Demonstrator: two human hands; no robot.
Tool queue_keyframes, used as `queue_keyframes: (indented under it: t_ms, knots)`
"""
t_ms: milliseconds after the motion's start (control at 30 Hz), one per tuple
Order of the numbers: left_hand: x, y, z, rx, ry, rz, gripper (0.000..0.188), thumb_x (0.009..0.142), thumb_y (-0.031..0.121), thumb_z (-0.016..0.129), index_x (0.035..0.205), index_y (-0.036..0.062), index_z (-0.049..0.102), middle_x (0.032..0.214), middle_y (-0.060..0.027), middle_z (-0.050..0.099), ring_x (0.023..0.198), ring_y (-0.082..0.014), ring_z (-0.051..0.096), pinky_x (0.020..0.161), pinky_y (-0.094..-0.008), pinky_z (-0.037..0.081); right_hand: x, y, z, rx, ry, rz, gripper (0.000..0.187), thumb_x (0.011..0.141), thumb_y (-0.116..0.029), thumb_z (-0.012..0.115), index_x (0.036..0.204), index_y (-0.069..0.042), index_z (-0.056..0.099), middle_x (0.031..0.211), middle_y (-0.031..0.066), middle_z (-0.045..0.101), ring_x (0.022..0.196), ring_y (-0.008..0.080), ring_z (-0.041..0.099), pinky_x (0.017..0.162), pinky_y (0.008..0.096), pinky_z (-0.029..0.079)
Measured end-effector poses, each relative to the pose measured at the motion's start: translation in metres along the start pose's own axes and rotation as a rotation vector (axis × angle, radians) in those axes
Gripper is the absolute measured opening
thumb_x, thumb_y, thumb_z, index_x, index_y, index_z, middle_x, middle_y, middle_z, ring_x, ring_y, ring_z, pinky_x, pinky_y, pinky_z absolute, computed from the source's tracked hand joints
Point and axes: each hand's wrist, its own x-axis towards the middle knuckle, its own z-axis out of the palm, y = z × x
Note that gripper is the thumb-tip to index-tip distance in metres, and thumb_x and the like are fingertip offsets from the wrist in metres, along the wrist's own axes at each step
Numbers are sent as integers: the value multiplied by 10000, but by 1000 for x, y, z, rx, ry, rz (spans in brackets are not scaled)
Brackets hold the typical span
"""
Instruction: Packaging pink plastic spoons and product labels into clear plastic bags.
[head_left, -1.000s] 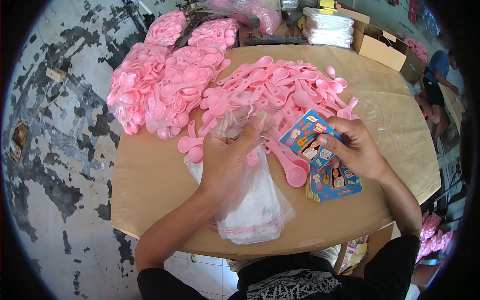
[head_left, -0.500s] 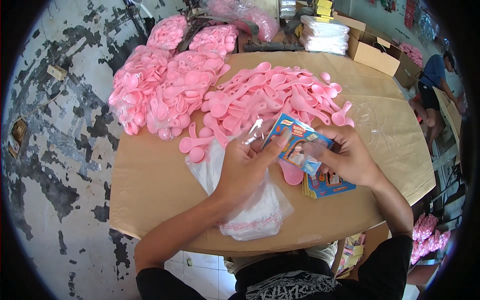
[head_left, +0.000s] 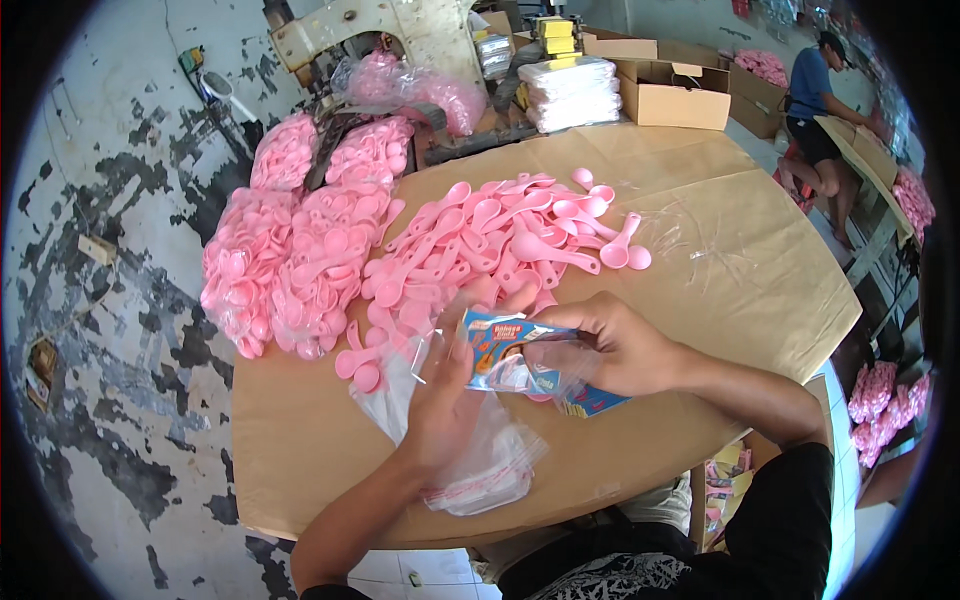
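Note:
In front of my chest I hold a printed blue card with clear plastic film around part of it. My left hand is closed at the card's left end, where a shiny edge of a clear bag sticks out. At the other end my right hand grips the card and crinkled film. Below my right hand, a stack of blue cards is partly covered. Flat clear plastic bags lie under my left wrist. Just beyond both hands spreads a heap of pink plastic scoops.
Bulging clear bags of pink scoops stand at the table's left. A machine, a stack of clear packs and an open cardboard box line the back. Brown paper covers the table. Another person works at far right.
The view has shifted, moving the table scene lower and leftward. My hands have turned the card to nearly level, and my right hand now covers more of its right end.

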Motion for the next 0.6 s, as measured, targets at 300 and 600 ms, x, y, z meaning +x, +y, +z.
queue_keyframes:
  t_ms: [300,600]
  knots:
    - [-4,-1,10,-1,35,-102,527,1042,244,472,1485,34,278,1535,-207,349,1381,-267,405,1129,-410,342,-4,-13,3,135,23,105,198,909,-207,732,930,-17,682,708,18,609,655,42,523,570,247,428]
    - [-16,-1,1,225,-63,-66,595,857,113,734,1341,158,391,1485,-181,411,1309,-260,485,1073,-402,428,-10,-9,6,30,-26,-74,195,901,-152,736,1017,-1,694,856,56,700,743,51,564,643,260,467]
